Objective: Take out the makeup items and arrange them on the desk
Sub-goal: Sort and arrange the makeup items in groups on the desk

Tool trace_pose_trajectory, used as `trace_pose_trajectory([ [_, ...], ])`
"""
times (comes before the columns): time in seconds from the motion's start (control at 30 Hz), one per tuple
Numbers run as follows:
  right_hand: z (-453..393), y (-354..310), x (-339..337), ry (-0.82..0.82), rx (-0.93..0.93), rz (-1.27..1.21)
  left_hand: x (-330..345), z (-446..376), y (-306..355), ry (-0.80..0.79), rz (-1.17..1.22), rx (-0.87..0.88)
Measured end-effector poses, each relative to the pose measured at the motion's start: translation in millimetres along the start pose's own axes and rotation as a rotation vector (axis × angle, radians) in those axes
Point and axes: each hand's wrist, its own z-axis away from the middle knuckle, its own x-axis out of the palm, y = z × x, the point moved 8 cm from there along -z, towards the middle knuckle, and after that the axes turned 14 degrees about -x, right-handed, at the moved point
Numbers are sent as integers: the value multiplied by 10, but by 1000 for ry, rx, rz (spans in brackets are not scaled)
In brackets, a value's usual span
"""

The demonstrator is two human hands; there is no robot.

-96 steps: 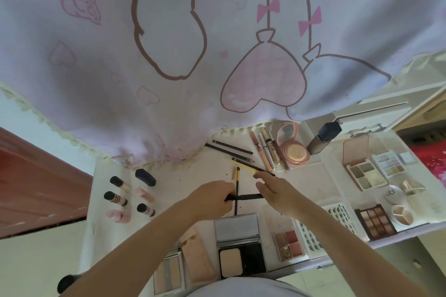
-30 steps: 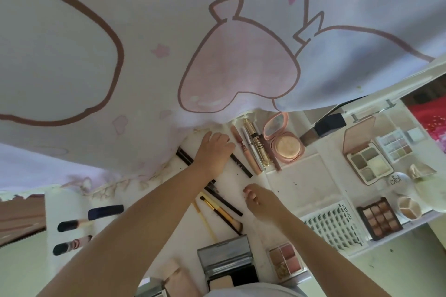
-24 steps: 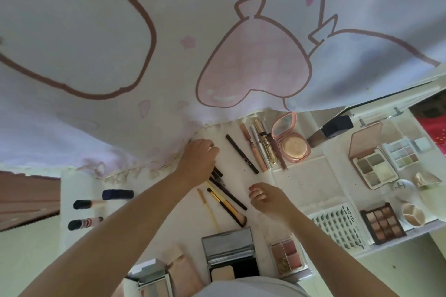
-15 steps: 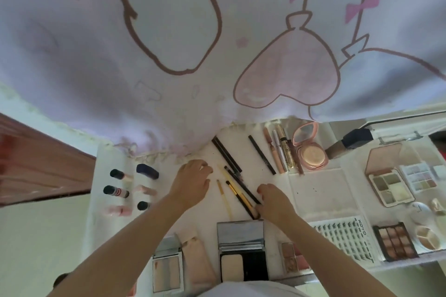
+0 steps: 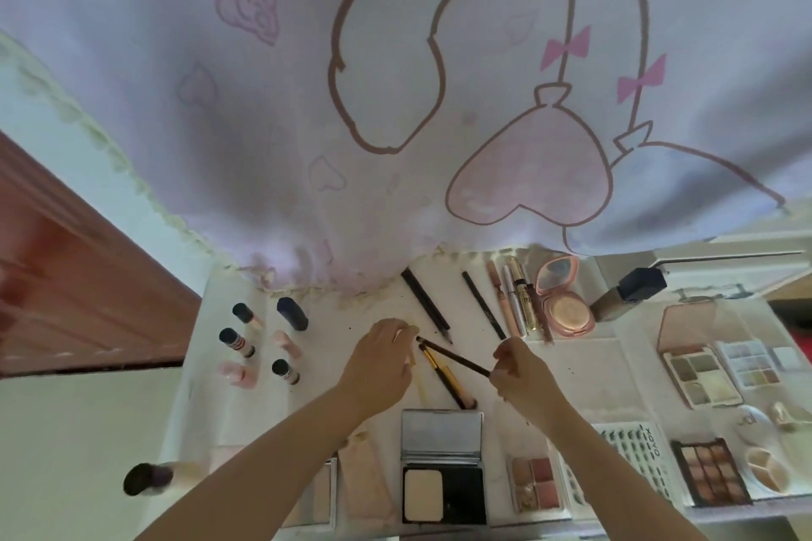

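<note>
**Slim dark pencil picked back up between both hands**

Head view, the only one: half a second before, both hands sat low on the desk (image 5: 316, 303) beside the brushes, the left one loose and holding nothing. At this moment the left hand (image 5: 378, 365) had its fingertips pinched on one end of a thin dark pencil (image 5: 452, 358), and the right hand (image 5: 518, 369) pinched the other end, so the stick was lifted and stretched between them. It hung just beyond the open black compact (image 5: 444, 466), crossing over the gold-handled brush (image 5: 444, 376) lying there (touching it or not, I couldn't tell).

Past the compact, toward the curtain (image 5: 395, 101), two black pencils (image 5: 426, 305) and another black liner (image 5: 483, 305) already lay in a slanted row, with the tubes and the round pink compact (image 5: 564, 307) further right. Left of the compact, the small bottles (image 5: 239, 343) stood in a cluster.

My read: most of the kit was already laid out, and this pencil was being lined up to join that row.
</note>
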Motion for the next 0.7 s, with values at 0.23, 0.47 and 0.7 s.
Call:
trace_pose_trajectory([
  [0.23,272,-294,-97,-159,-64,71,-72,55,459,-11,-268,208],
  [0.47,315,-534,-4,-267,-233,763,-252,188,726,-92,-469,264],
  [0.7,287,-658,-86,-176,-310,792,-395,227,704,-37,-473,204],
])
